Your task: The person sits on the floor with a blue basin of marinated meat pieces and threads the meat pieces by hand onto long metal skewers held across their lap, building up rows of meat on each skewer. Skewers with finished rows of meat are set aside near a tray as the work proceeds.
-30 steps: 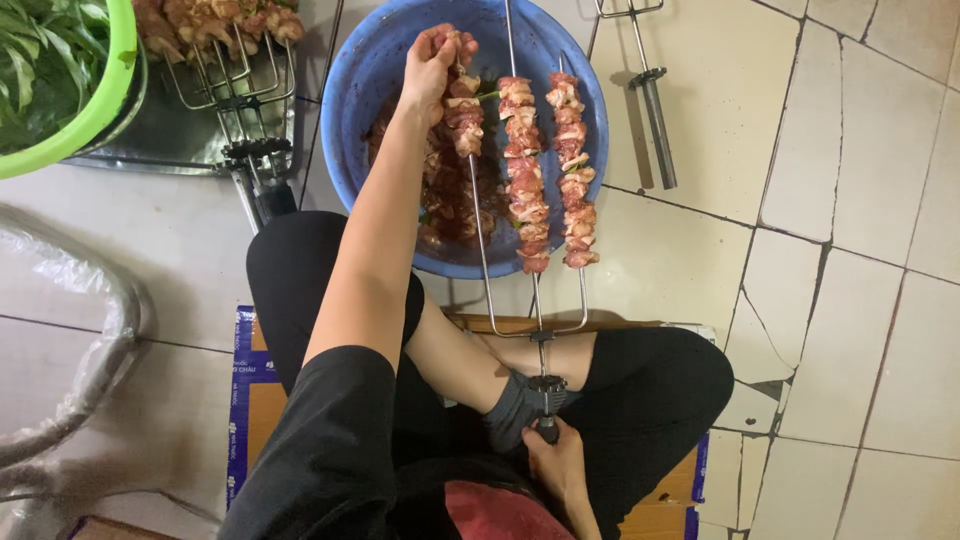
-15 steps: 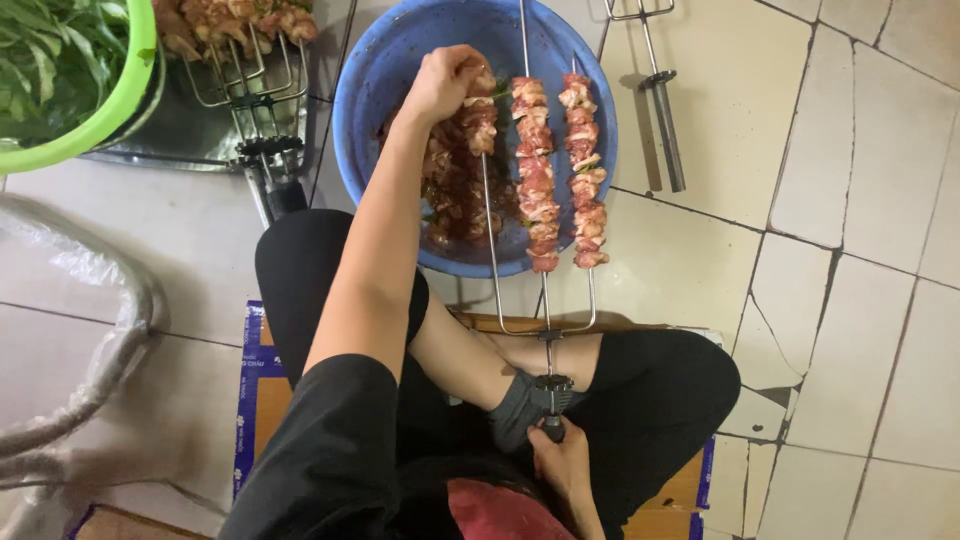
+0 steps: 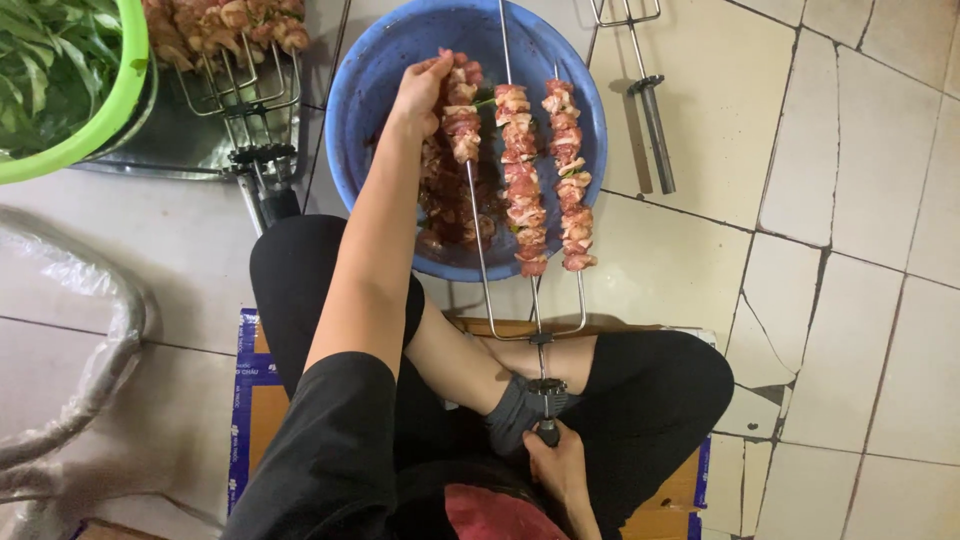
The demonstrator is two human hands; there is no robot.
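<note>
Head view: a three-pronged metal skewer fork (image 3: 530, 300) stands over a blue plastic basin (image 3: 370, 90) of marinated meat; each prong carries a column of pink and red meat pieces (image 3: 520, 180) with small flecks of green, the left column shorter than the other two. Left hand (image 3: 425, 90) reaches into the basin, its fingers (image 3: 440, 68) pinched on the topmost piece of the left column, so that prong runs down from just beneath the fingertips. Right hand (image 3: 560, 465) is clenched around the fork's dark handle at the lower end, the prongs rising away from those fingers toward the basin. Beside the left forearm lies a loaded skewer fork (image 3: 230, 40) on a metal tray; an empty fork (image 3: 645, 100) lies on the tiled floor beyond the basin's far side. A green bowl of leafy greens (image 3: 60, 80) sits at the upper left. Under the person's crossed legs lies flattened brown cardboard (image 3: 262, 420) with a blue printed edge strip.
</note>
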